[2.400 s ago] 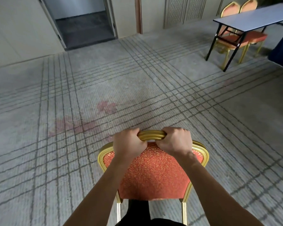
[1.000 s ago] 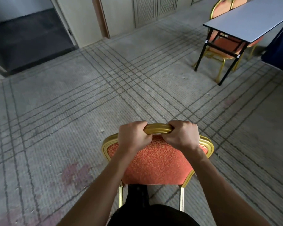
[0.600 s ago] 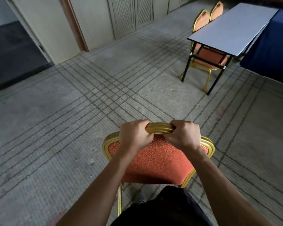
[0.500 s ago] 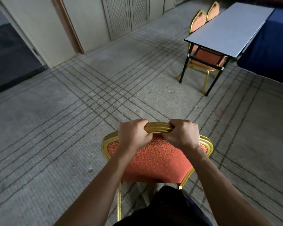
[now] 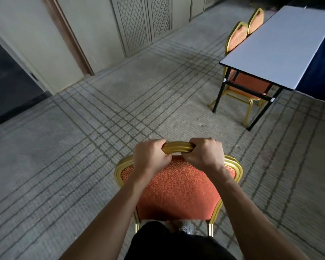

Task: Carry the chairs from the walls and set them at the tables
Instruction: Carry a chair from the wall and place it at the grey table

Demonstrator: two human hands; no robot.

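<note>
A gold-framed chair [image 5: 178,188] with an orange patterned back is right in front of me. My left hand [image 5: 150,158] and my right hand [image 5: 204,154] both grip the gold top rail of its back, side by side. Its seat and front legs are hidden below the back. To the upper right stands a grey folding table [image 5: 281,45] on black legs. Two matching chairs are tucked at its left side, the nearer chair [image 5: 238,36] and the farther chair [image 5: 256,18].
Grey carpet [image 5: 83,147] with dark crossing lines covers the floor between me and the table. A beige panelled wall [image 5: 139,25] runs along the back. A dark doorway [image 5: 6,81] opens at the left. A dark blue cloth [image 5: 321,72] hangs beyond the table at the right edge.
I have walked forward and turned toward the right with the chair held in both hands. The table has come closer and the doorway has slid off to the left.
</note>
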